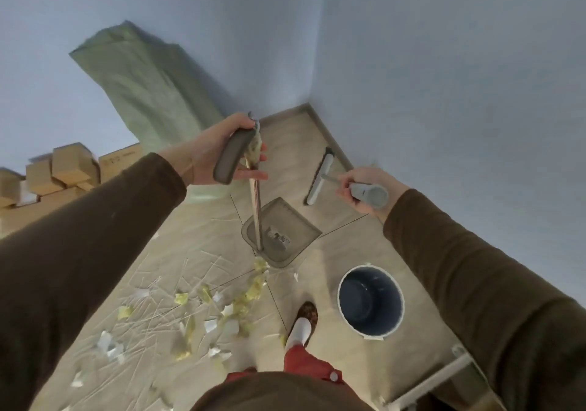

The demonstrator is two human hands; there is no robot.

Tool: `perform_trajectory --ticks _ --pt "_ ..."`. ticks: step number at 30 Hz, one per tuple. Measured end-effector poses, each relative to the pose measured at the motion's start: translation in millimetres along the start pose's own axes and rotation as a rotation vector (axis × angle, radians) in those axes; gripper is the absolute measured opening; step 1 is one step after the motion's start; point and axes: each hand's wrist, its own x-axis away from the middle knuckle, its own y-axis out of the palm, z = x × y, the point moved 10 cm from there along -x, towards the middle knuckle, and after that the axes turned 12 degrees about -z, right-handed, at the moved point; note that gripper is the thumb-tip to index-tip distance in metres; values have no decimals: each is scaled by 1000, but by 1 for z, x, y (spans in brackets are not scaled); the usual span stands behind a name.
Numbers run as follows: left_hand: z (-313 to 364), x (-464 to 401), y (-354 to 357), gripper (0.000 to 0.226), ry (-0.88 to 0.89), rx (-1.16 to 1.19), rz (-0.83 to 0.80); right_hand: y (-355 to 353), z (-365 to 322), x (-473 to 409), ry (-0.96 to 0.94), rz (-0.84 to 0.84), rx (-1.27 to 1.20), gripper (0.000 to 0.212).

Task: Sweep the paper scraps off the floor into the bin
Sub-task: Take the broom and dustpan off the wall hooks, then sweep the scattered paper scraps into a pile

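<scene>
Left hand [222, 153] grips the dark handle of the long-stemmed grey dustpan [280, 231], plus a crumpled yellow scrap; right hand [361, 193] clasps the grey broom [320, 177]. Light, flimsy yellow and white paper scraps [203, 309] litter the tiled floor [329, 258] near the blue round bin [370, 303]; gentle strokes should gather them.

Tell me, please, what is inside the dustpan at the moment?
The dustpan holds a small clump of grey-white scraps near its middle. Its upright handle, held by the left hand, crosses the pan and hides a thin strip.
</scene>
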Motion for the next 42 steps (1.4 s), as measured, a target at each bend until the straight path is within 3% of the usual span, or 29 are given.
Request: perform_trajectory --ticks 3,7,8,11,12,15,19,20,22,25,27,32,38,42 --pt "-31 38 -21 36 11 -37 60 38 45 15 -11 -20 277 24" --pt "-65 98 -37 25 22 -148 90 70 123 35 -31 16 329 16" --pt "-70 114 -38 31 16 -196 97 74 146 37 -10 5 274 7" --pt "-89 156 -37 65 -40 -354 109 89 206 43 123 -108 25 15" --pt "-94 168 -35 63 -43 -383 112 93 218 47 149 -136 -23 15" --pt "-109 202 -35 27 16 -375 157 109 243 59 105 -200 -122 20" --pt "-139 247 -47 26 66 -253 235 132 287 79 66 -377 -588 22" --pt "-147 259 -51 24 76 -224 263 136 298 84 73 -401 -609 18" --pt "-164 281 -53 23 79 -197 293 131 325 93 106 -327 -378 10" --pt "-191 314 -44 36 69 -240 348 101 356 102 164 -66 133 14" --pt "-214 337 -34 38 75 -255 401 94 365 112 140 -20 278 11" --pt "-287 387 -17 42 29 -231 525 93 436 142 150 -145 116 13" --pt "-355 452 -28 25 68 -121 622 90 495 163 147 -162 210 12" --pt "-389 499 -39 29 77 -75 697 102 529 177 150 -196 254 17"
